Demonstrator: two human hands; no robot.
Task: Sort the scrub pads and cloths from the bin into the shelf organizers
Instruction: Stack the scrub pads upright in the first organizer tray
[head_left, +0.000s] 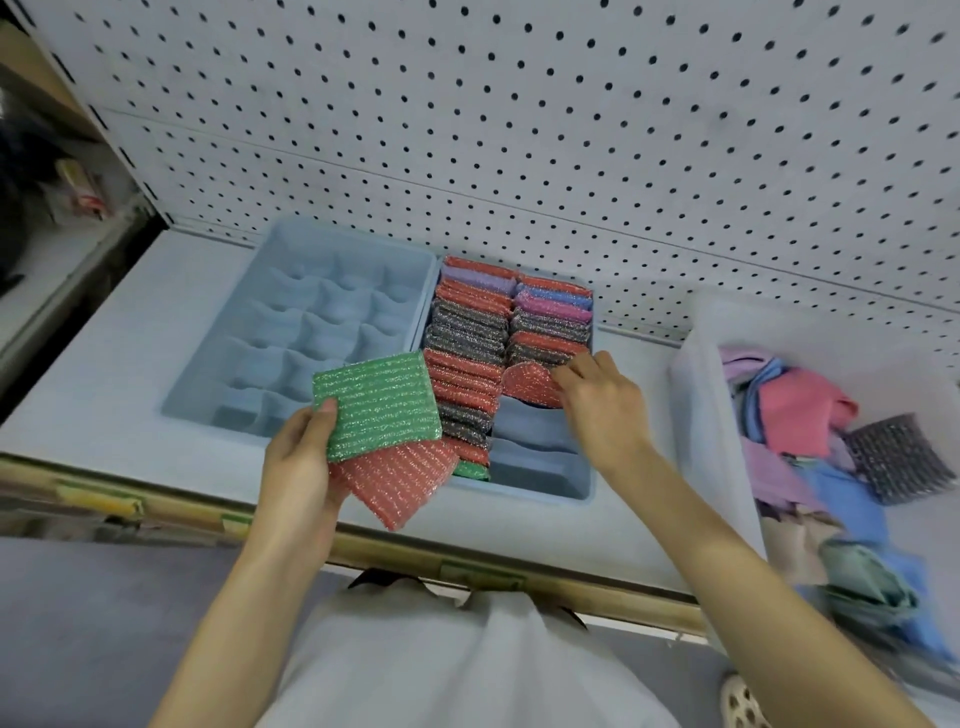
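Red pad in right grip, long axis across organizer

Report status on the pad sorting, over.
Left hand grips green pad over flat red pad. Right hand pinches bent red pad into right organizer. Bin holds cloths, one grey pad. Nothing blocking.

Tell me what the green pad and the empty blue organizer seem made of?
The green pad is probably synthetic mesh woven with metallic thread over soft filling: it glitters in silvery stripes and looks cushioned. The organizer looks like moulded plastic, matte pale blue: smooth, rigid, wavy dividers.
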